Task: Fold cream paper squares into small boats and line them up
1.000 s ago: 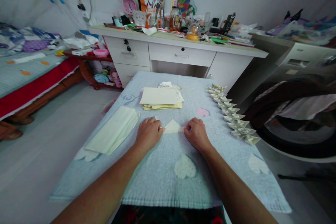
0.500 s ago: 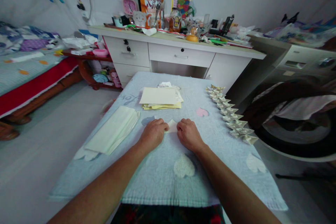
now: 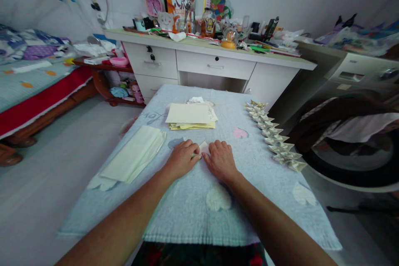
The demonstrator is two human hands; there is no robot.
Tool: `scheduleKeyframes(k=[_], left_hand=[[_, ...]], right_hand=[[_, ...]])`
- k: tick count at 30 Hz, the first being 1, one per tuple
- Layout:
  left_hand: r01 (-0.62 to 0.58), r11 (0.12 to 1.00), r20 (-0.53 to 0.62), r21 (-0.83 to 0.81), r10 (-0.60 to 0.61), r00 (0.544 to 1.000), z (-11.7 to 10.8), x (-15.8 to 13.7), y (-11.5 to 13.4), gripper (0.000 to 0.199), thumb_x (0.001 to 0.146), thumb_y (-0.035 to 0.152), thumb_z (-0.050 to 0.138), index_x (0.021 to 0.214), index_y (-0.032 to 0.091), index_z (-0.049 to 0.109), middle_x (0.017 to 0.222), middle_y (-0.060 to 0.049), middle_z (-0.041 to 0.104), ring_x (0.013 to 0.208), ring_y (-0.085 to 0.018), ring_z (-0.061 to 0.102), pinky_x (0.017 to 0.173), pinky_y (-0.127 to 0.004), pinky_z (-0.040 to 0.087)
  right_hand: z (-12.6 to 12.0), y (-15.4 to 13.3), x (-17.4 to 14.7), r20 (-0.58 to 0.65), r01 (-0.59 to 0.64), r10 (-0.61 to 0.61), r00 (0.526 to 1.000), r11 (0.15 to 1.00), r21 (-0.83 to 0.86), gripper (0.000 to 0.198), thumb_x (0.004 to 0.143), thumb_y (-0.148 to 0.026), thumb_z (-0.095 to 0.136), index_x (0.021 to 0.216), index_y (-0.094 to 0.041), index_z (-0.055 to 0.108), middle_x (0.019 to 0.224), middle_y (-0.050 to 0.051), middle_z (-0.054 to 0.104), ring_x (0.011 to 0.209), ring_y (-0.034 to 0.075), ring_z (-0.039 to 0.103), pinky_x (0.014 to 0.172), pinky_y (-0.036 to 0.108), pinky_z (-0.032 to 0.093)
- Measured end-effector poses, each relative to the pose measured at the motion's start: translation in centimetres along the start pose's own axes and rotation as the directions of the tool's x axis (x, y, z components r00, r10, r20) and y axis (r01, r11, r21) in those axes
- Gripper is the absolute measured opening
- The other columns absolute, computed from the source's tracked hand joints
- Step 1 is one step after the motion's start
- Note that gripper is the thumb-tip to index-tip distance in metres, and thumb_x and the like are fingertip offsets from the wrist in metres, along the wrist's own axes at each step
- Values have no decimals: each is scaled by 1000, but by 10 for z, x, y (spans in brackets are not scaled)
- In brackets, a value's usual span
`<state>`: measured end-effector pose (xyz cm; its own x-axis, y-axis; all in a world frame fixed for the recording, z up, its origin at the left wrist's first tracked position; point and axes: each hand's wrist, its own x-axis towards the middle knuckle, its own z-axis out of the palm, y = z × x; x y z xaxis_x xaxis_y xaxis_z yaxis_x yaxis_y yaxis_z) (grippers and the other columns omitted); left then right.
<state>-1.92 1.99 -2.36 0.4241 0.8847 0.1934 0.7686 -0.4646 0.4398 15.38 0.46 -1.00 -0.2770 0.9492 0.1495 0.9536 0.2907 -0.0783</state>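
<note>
A small folded piece of cream paper lies on the cloth-covered table between my hands, mostly hidden by them. My left hand is closed, its thumb and fingers pinching the paper's left side. On the right side, my right hand presses with curled fingers, its thumb reaching in near the left fingertips. Beyond the hands sits a stack of cream and yellow paper. Left of my left forearm lies a pile of pale paper strips. A row of folded paper boats runs along the table's right side.
A light blue cloth with heart prints covers the table. Behind stands a white desk crowded with jars and packets. A front-loading washing machine is at the right, a bed at the left.
My right hand has shifted slightly left, its thumb now close to the left fingertips. Less of the folded paper shows between the hands.
</note>
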Motion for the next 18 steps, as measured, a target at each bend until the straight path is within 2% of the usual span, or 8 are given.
scheduleKeyframes(k=[4,10,18], left_hand=[[34,999,4,38,-34,999,0,-1,3,9,85,28,54,85,20,59,88,-4,54,88,-20,51,82,-33,38],[166,975,2,147,-168,986,-1,-4,8,12,85,33,53,86,23,60,97,-4,54,93,-23,45,79,-36,33],[255,955,35,155,-263,964,-4,-3,10,11,85,29,48,85,23,57,101,-4,53,96,-23,44,78,-36,32]], right_hand=[[1,-2,0,2,-14,14,1000,1000,-10,35,92,-49,42,95,-17,57,97,11,57,93,26,46,80,38,32],[-1,-5,-1,6,-37,37,999,999,-8,36,92,-50,42,97,-17,56,98,11,56,95,26,45,82,39,31],[-1,-7,-1,10,-65,65,998,998,-10,34,90,-49,43,97,-17,55,99,11,55,95,27,45,82,39,31]])
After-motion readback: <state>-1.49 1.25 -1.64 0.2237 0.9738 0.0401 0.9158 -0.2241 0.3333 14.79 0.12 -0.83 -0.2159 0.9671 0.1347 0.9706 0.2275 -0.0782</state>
